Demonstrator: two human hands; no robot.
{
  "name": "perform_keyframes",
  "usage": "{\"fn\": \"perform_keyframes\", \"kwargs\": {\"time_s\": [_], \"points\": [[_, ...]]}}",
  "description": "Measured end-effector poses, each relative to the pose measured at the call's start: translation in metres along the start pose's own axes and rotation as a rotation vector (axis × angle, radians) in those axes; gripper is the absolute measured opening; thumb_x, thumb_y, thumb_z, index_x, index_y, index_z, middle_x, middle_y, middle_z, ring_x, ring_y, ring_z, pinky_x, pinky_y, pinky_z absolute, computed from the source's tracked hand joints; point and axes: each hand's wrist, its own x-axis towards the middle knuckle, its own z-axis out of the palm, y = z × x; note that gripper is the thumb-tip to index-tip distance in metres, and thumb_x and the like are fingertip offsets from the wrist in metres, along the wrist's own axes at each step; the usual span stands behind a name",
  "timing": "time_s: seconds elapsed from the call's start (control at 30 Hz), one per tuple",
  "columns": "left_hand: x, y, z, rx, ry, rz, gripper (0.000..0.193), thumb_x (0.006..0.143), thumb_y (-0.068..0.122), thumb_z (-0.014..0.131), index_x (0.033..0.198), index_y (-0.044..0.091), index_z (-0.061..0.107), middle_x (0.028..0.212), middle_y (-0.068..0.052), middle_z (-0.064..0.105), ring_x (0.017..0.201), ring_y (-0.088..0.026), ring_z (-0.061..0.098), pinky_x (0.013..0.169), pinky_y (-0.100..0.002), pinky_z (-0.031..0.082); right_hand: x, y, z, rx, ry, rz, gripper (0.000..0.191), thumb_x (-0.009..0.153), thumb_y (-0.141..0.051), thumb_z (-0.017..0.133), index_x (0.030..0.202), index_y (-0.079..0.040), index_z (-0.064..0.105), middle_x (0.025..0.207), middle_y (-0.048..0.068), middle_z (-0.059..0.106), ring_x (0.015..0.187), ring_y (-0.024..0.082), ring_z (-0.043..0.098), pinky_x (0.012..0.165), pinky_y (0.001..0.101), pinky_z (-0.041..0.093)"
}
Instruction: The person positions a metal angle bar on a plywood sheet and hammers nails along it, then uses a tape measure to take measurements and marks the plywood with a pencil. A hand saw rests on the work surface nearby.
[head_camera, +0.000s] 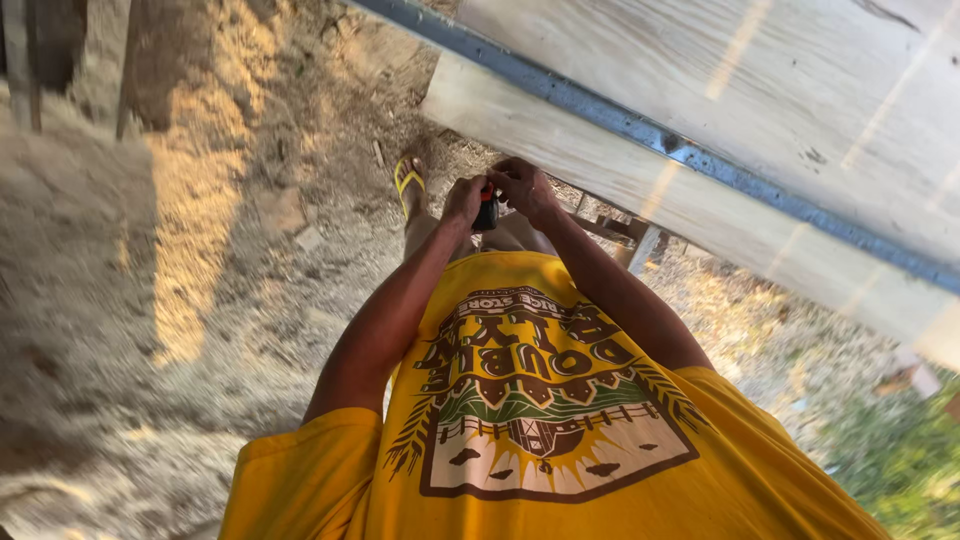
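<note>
1. No packages, signs or screens show.
2. A printed emblem (545, 395) sits mid-chest on the yellow shirt (760, 480): shield-shaped, in brown, cream and green.

both my hands meet on a small black and red object (486, 212) just below the pale wooden plank (640, 190). my left grip (463, 198) pinches its top and my right grip (524, 187) closes beside it. my yellow sandal (408, 182) rests on the sandy ground (200, 260).
</note>
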Motion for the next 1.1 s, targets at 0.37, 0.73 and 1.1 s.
{"fn": "perform_keyframes", "kwargs": {"time_s": [0.37, 0.73, 1.1], "points": [[0.065, 0.116, -0.04, 0.203, -0.381, -0.079, 0.046, 0.1, 0.047, 0.053, 0.082, 0.007, 0.065, 0.063, -0.003, 0.056, 0.045, -0.017, 0.054, 0.037, -0.036, 0.041, 0.033, -0.07, 0.032, 0.147, 0.112, -0.042, 0.051, 0.096, -0.041, 0.066, 0.133, -0.007, 0.063, 0.117, 0.004, 0.071, 0.102, 0.013, 0.066, 0.08, 0.0298, 0.053], [0.081, 0.145, -0.005, 0.355, -0.296, -0.047, 0.049, 0.08, 0.028, 0.076, 0.115, 0.004, 0.053, 0.085, -0.008, 0.063, 0.067, -0.019, 0.064, 0.055, -0.038, 0.056, 0.047, -0.055, 0.02, 0.423, 0.212, -0.069, 0.073, 0.085, -0.011, 0.068, 0.155, -0.008, 0.046, 0.111, 0.016, 0.072, 0.096, 0.02, 0.071, 0.085, 0.0341, 0.059], [0.121, 0.183, 0.063, 1.068, -0.157, 0.429, 0.087, 0.07, 0.04, 0.088, 0.139, 0.007, 0.047, 0.127, -0.025, 0.049, 0.117, -0.038, 0.054, 0.101, -0.045, 0.048, 0.072, -0.097, -0.021, 0.106, 0.551, -0.002, 0.082, 0.078, -0.016, 0.083, 0.15, -0.007, 0.043, 0.129, 0.017, 0.069, 0.112, 0.026, 0.073, 0.089, 0.0358, 0.058]]}}
